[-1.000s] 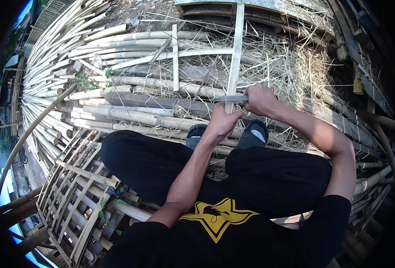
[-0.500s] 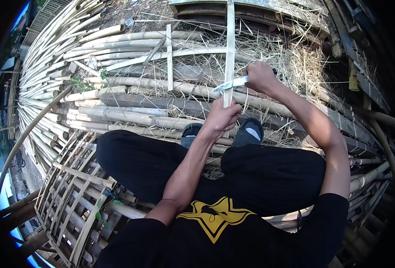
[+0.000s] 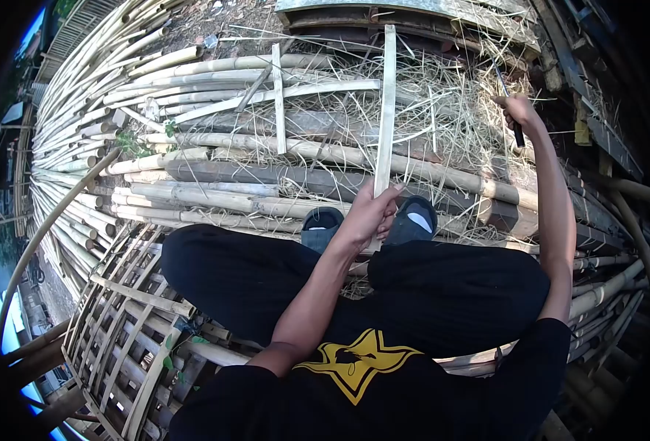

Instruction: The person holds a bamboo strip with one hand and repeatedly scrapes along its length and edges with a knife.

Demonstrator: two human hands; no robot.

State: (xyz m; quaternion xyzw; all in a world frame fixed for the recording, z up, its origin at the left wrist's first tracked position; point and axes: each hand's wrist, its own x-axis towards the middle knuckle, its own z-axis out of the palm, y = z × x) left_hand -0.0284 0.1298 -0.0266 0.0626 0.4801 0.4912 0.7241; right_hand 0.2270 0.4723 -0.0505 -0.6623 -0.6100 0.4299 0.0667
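My left hand [image 3: 372,214] is closed around the lower part of a pale bamboo strip [image 3: 386,110], which points away from me with its lower end showing below the fist. Off to the right, my right hand [image 3: 519,112] grips a knife [image 3: 518,135] by its dark handle. The knife's thin blade points up and away, seen nearly edge-on and well apart from the strip. Loose shavings [image 3: 431,121] lie on the ground between the two hands.
Bamboo poles [image 3: 214,198] lie across the ground before my sandals [image 3: 413,220]. Two more strips [image 3: 278,99] cross at left. A woven bamboo lattice [image 3: 130,316] stands at lower left, and a wooden platform [image 3: 406,11] at the far side.
My right hand has swung the knife away from the strip, out to the right. My left hand and the strip have come slightly closer to me.
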